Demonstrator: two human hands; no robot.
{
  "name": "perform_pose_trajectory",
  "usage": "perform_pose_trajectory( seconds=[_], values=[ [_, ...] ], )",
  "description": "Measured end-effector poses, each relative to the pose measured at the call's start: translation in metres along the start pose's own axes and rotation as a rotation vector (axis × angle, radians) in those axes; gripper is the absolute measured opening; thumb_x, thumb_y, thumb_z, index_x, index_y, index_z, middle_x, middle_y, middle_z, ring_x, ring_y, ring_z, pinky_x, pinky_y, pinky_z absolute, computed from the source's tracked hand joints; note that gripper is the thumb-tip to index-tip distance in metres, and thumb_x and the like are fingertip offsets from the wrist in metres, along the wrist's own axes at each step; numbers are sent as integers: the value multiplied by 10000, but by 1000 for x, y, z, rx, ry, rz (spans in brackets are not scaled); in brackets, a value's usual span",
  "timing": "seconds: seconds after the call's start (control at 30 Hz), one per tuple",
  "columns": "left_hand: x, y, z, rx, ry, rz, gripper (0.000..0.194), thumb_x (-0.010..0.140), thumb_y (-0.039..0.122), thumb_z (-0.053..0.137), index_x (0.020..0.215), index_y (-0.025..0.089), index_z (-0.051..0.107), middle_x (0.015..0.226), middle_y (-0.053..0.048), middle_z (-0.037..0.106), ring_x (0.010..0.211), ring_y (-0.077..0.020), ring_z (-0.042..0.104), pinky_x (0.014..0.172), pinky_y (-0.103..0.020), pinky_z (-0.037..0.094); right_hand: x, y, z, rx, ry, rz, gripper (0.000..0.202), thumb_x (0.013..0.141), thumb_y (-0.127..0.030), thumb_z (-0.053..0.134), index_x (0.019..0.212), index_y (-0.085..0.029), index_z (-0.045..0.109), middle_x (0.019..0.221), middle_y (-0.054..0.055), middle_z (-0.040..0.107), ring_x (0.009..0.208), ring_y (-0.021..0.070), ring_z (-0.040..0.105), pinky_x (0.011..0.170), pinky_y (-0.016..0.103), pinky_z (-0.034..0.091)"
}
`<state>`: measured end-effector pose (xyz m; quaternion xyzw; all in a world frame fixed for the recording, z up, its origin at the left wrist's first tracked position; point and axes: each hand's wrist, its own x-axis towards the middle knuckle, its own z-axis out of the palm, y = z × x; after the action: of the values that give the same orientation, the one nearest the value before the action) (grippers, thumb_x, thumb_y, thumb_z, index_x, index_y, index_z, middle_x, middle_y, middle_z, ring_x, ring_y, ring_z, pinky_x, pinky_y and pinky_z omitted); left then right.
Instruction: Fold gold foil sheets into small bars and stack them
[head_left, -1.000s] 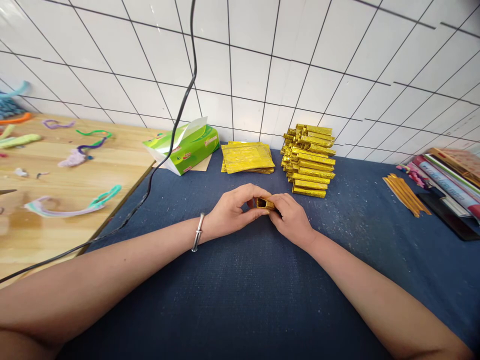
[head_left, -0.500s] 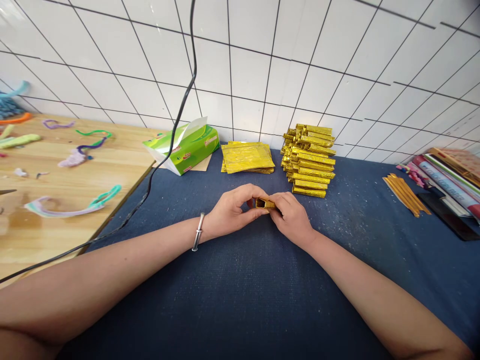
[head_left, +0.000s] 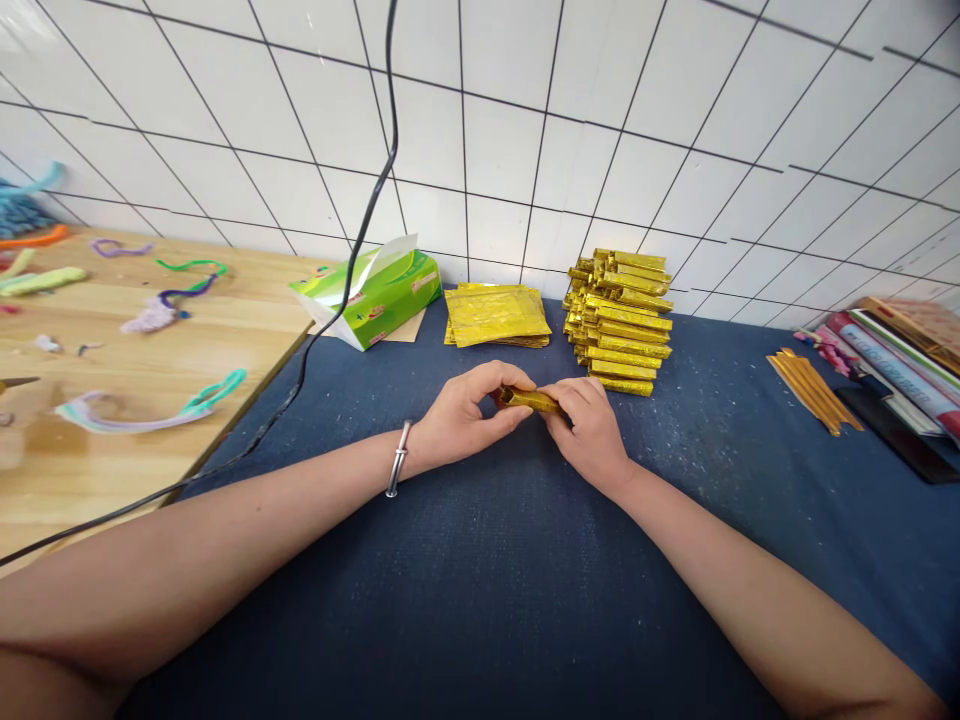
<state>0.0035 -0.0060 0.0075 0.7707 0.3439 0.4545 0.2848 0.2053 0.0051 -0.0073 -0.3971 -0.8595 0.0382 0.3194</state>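
Between my two hands is a small folded gold-paper tube (head_left: 534, 400), its hollow end facing left. My left hand (head_left: 480, 405), with a silver bangle at the wrist, pinches the tube's left end between thumb and fingers. At the other end my right hand (head_left: 589, 430) grips it, the fingertips partly covering the paper. Behind the hands lies a flat stack of gold paper sheets (head_left: 499, 315). To the right of that stack rises a pile of similar folded gold tubes (head_left: 626, 325).
A green tissue pack (head_left: 386, 305) stands left of the sheets. A black cable (head_left: 360, 235) hangs across the left side. Pipe cleaners (head_left: 191, 410) lie on the wooden board (head_left: 247, 320). Flat gold strips (head_left: 814, 390), a dark phone-like slab (head_left: 904, 435) and books (head_left: 900, 365) sit at right.
The tube has turned in my fingers, so more of its long side shows and less of its open end. Both hands stay in nearly the same place.
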Motion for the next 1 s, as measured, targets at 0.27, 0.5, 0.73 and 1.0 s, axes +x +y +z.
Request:
perform_pose_trajectory(
  seconds=[0.27,0.5,0.73,1.0],
  values=[
    [5,-18,0,-195,146,-188,259,785,236,615,1028,155,574,1026,-66,604,910,-140,581,825,-291,488,0,1,0,137,54,120,299,846,-240,538,1145,-246,528,1062,59,602,1010,221,543,899,402,436],
    [9,-28,-1,-327,185,-245,280,760,211,628,1028,150,574,983,-46,604,864,-115,571,795,-261,478,-2,4,1,199,65,187,288,882,-287,479,1163,-237,520,1043,63,600,972,203,569,855,372,465],
    [9,-32,-1,-365,183,-273,282,760,192,624,1036,160,574,1028,-52,597,914,-134,564,842,-281,455,0,4,1,220,61,219,292,882,-308,482,1161,-236,529,1035,59,593,941,192,568,840,351,466],
    [9,-34,-1,-225,152,-295,289,768,173,583,1056,173,557,1065,-50,589,943,-147,563,871,-309,451,0,4,0,206,55,212,261,873,-265,479,1122,-237,553,1041,58,592,985,205,557,861,369,459]
  ],
)
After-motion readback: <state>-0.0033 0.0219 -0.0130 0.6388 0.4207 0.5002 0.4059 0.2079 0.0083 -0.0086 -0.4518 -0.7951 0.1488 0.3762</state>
